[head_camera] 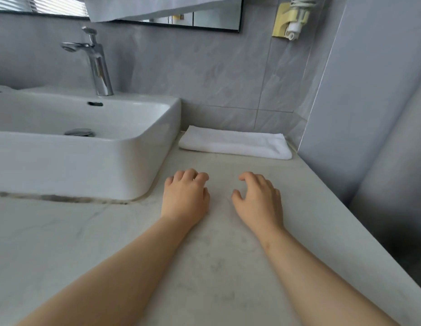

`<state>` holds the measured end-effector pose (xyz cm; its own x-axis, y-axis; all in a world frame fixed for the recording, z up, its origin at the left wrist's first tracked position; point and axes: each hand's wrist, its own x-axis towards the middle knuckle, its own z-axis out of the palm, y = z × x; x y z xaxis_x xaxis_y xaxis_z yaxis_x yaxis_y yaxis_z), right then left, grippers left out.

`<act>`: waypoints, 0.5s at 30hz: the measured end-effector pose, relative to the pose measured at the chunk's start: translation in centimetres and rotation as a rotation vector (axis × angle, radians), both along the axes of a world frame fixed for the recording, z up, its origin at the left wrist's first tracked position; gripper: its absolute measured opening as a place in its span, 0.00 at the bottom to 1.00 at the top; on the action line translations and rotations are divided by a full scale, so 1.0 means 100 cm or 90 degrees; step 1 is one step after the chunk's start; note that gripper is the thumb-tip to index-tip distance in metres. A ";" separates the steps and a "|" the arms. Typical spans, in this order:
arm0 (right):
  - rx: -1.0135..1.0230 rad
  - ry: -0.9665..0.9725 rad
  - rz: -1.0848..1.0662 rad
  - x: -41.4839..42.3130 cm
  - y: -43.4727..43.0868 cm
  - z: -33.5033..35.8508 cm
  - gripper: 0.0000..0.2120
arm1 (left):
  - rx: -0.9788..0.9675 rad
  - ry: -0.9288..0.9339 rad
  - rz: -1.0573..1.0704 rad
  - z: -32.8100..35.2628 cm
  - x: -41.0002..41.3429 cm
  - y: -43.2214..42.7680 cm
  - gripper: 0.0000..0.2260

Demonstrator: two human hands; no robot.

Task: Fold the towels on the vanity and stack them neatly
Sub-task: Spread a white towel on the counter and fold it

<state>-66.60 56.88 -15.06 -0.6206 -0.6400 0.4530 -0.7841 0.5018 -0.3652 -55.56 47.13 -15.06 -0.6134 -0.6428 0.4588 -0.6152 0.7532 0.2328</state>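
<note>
There's the towel (235, 144), white and folded into a long flat strip, lying at the back of the vanity (216, 255) right against the wall (204, 74), its left end just beside the sink (87, 165). Only one towel in sight. Nearer the camera, both hands are down on the bare stone, well apart from the towel. The left hand (184, 196) rests close to the sink's corner, fingers loosely curled under, holding nothing. The right hand (260, 198) sits just beside it with a gap between them, fingers bent and thumb spread off to the side, empty too. Bare forearms run back toward the camera. In the sink basin, a metal drain (79, 132) shows; a chrome tap (96, 64) stands on the back rim. Up top, a mirror (216, 20) edge, and a yellowish bracket (289, 20) on the wall at the right.
</note>
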 end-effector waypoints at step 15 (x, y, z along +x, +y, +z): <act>0.043 -0.080 0.134 0.008 0.003 -0.002 0.11 | 0.093 -0.058 0.041 0.001 0.025 0.013 0.16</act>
